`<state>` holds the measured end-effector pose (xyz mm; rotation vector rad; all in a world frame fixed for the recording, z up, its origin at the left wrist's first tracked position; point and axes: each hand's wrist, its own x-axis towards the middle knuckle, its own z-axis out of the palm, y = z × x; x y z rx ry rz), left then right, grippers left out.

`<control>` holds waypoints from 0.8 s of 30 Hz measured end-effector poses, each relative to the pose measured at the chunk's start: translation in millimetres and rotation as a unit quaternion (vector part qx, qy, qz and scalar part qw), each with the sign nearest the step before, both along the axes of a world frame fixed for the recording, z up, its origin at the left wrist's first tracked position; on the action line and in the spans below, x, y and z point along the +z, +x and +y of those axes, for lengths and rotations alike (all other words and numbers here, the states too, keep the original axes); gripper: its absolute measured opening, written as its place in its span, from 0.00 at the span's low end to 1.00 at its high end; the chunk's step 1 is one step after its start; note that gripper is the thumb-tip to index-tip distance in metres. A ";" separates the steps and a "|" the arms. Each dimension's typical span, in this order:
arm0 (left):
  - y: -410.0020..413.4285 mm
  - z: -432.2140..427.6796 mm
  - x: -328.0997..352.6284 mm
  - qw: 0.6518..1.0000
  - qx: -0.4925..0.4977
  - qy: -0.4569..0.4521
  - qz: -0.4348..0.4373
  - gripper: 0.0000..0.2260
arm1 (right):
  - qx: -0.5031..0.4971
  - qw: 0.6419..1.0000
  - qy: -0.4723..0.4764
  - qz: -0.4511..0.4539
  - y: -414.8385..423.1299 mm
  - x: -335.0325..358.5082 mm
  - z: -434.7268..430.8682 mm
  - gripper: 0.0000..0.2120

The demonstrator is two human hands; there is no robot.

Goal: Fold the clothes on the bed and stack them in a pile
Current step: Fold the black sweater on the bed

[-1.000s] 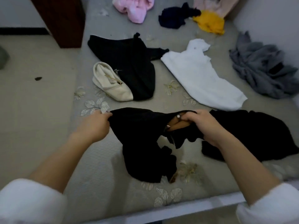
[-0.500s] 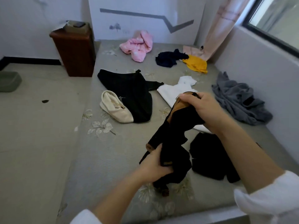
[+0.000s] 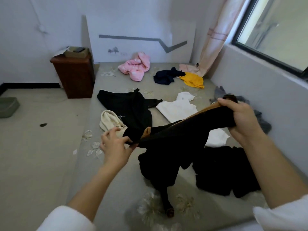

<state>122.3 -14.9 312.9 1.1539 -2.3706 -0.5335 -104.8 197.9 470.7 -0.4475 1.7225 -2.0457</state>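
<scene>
A black garment with a tan lining (image 3: 180, 140) is stretched in the air above the bed (image 3: 116, 177). My left hand (image 3: 115, 145) pinches its lower left end and my right hand (image 3: 240, 117) grips its upper right end. The rest of it hangs down and its tip touches the mattress. Another black garment (image 3: 223, 170) lies flat on the bed just right of it, below my right forearm. Behind lie a white top (image 3: 176, 109), a black garment (image 3: 128, 104) and a cream piece (image 3: 110, 120).
Further back on the bed are a pink jacket (image 3: 136, 67), a navy piece (image 3: 165, 77), a yellow piece (image 3: 193, 80) and a grey garment (image 3: 260, 117) by the right wall. A brown cabinet (image 3: 73, 75) stands left of the bed. The floor lies to the left.
The garment was lifted off the bed. My hands moved apart, the left one out to the left and the right one up to the right, stretching it out. The view tilted up.
</scene>
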 end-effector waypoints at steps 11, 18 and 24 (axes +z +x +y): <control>-25.4 -34.3 90.3 0.907 -0.069 0.278 0.308 0.04 | -0.079 0.984 0.153 0.055 -20.7 -28.4 -11.3 0.07; -18.9 -52.4 148.5 0.914 -0.296 0.257 0.100 0.20 | 0.235 0.952 0.180 0.082 -27.2 3.9 -12.9 0.19; -15.5 -82.3 147.5 0.876 -0.283 0.233 -0.314 0.36 | 0.402 0.648 0.563 0.318 -5.8 -14.3 -24.8 0.29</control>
